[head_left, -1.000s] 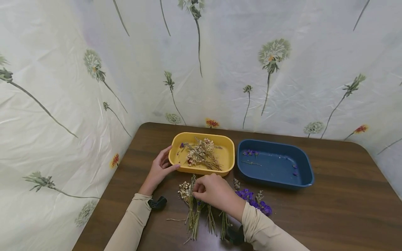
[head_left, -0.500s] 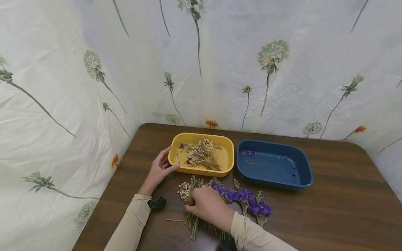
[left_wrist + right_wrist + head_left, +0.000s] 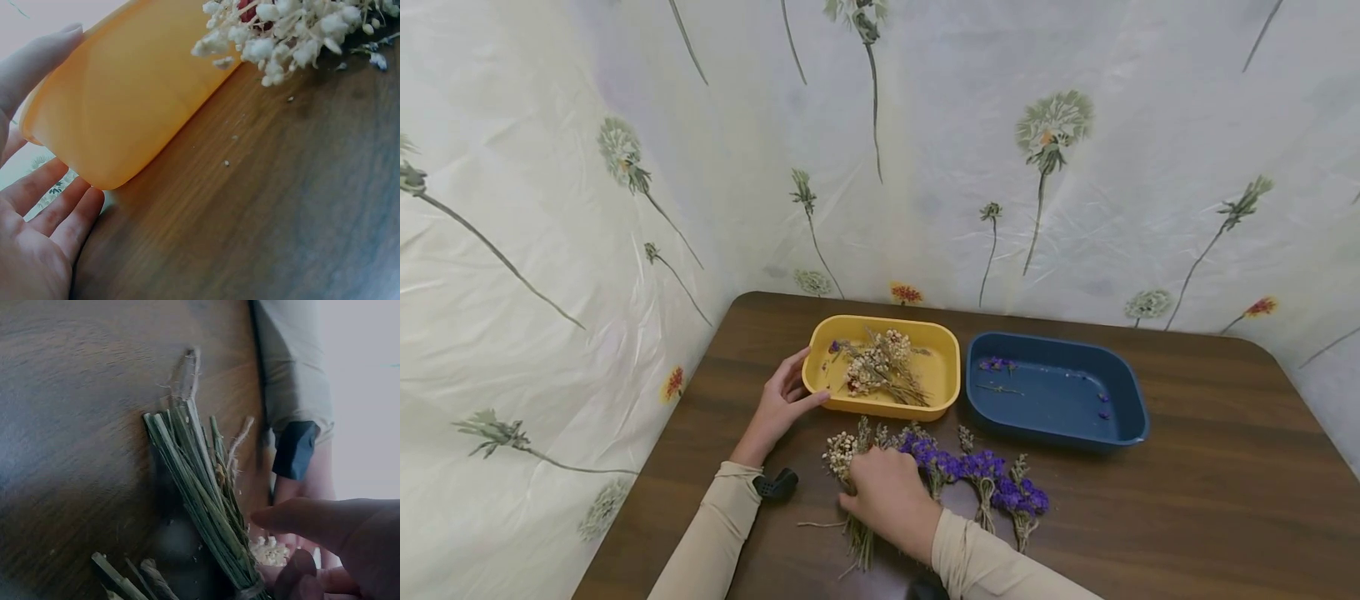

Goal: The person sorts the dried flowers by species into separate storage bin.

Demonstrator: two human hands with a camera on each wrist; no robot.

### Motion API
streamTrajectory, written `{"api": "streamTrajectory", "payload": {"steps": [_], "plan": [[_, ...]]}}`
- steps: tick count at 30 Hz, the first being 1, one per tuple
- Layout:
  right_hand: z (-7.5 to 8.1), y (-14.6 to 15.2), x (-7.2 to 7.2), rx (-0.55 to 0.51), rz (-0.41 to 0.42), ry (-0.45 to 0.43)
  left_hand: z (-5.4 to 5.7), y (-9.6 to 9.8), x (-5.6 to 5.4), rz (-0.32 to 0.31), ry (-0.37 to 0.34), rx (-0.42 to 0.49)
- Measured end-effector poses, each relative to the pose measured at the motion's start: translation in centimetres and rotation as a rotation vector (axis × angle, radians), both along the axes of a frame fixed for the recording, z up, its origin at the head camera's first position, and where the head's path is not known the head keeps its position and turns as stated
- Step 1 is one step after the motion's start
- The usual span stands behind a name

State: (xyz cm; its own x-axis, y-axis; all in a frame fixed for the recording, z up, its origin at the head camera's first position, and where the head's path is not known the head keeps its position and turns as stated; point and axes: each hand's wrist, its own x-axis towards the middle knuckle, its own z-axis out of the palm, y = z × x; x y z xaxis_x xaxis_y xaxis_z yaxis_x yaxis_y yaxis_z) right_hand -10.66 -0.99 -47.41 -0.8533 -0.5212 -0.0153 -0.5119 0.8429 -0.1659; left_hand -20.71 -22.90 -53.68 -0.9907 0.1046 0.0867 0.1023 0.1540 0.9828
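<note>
Outside the part-full yellow tray (image 3: 942, 357), touched by spread left fingers (image 3: 82, 220), bunches (image 3: 1017, 498) are being left around the right hand (image 3: 891, 500), pinch unclear.

Dim wrist views — white edge glare

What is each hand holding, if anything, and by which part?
Left hand: the yellow tray, by its left end. Right hand: at bundled stems; grip unclear.

Yellow tray (image 3: 865, 406), blue tray (image 3: 1052, 407), purple flowers (image 3: 983, 465), cream flowers (image 3: 838, 453), brown-grained table (image 3: 1210, 483), flower-printed sheet (image 3: 925, 208)
</note>
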Motion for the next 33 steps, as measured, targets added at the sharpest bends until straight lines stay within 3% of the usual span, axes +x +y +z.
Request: {"api": "streamTrajectory", "payload": {"steps": [9,19,26,33], "plan": [[-0.1,-0.1,0.4,0.048,0.000,0.094,0.0,0.0,-0.2,-0.013,-0.013,0.030],[-0.4,-0.3,0.7,0.089,-0.011,0.103,-0.2,0.0,-0.2,-0.009,0.000,0.017],[0.2,0.1,0.4,0.027,-0.061,-0.036,-0.3,0.0,-0.1,-0.010,0.010,0.018],[0.8,1.3,-0.1,-0.256,-0.024,-0.249,-0.1,0.0,0.0,-0.004,-0.003,0.012]]}}
